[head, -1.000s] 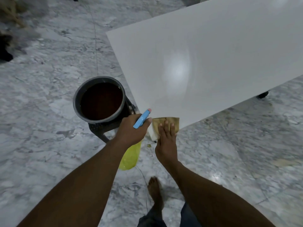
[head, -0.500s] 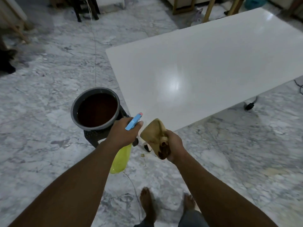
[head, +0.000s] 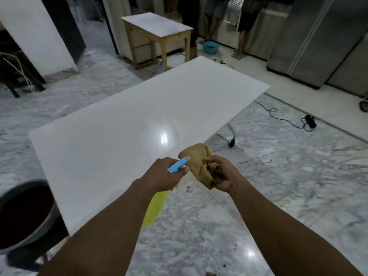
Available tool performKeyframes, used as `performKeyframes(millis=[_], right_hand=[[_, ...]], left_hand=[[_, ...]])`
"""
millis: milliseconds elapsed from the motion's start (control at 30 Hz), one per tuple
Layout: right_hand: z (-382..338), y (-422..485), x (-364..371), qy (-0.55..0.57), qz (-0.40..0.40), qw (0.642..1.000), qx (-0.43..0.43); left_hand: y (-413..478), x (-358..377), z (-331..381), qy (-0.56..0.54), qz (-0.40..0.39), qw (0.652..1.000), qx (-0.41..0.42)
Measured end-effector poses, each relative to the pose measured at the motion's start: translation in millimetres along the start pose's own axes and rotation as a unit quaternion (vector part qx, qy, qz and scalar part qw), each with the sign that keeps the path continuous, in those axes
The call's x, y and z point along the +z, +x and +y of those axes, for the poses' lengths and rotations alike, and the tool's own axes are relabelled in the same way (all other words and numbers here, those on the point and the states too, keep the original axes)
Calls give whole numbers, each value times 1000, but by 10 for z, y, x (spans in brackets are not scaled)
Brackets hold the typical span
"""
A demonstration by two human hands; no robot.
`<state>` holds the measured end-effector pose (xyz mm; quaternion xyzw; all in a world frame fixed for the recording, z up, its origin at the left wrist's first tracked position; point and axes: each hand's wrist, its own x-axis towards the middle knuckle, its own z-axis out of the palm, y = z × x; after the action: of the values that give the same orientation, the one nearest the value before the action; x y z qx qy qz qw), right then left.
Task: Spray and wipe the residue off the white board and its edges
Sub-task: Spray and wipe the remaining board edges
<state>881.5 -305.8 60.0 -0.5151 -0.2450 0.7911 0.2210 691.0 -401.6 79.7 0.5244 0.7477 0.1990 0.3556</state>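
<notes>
Two hands up front, both busy. L hand is wrapped round the neck of the spray bottle: blue trigger head pokes fwd, yellow body hangs below the wrist. R hand clutches the tan cloth in a bunch, w/ a dark soiled patch showing in the fold. Nozzle and cloth are nearly touching, and both hover over the near long edge of the white board. The board lies flat and glossy ahead of me, stretching off to the far right; whatever props it up is hidden. Can't pick out residue on top from here, too much glare. Grey bucket of dark water sits low left, by the board's near corner. My read: we're btwn strokes, at the spray step, either wetting the cloth or lining up on the edge. Next move, I reckon: tip the nozzle at the board edge and squeeze. Then turn a clean face of the cloth out, flatten it and run it along the rim w/ steady pressure.
</notes>
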Motion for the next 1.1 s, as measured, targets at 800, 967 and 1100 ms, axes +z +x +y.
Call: performKeyframes(millis=[800, 967, 1100], right_hand=[[-3716, 1632, -1759, 71, 52, 990, -110], [-4282, 2026, -1969, 128, 56, 983, -122], [-4766, 2498, -2187, 140, 45, 983, -106]], left_hand=[[3861, 302, 2889, 72, -79, 987, 120], [4581, 315, 3236, 90, -87, 984, 127], [5203, 390, 3473, 87, -85, 985, 121]])
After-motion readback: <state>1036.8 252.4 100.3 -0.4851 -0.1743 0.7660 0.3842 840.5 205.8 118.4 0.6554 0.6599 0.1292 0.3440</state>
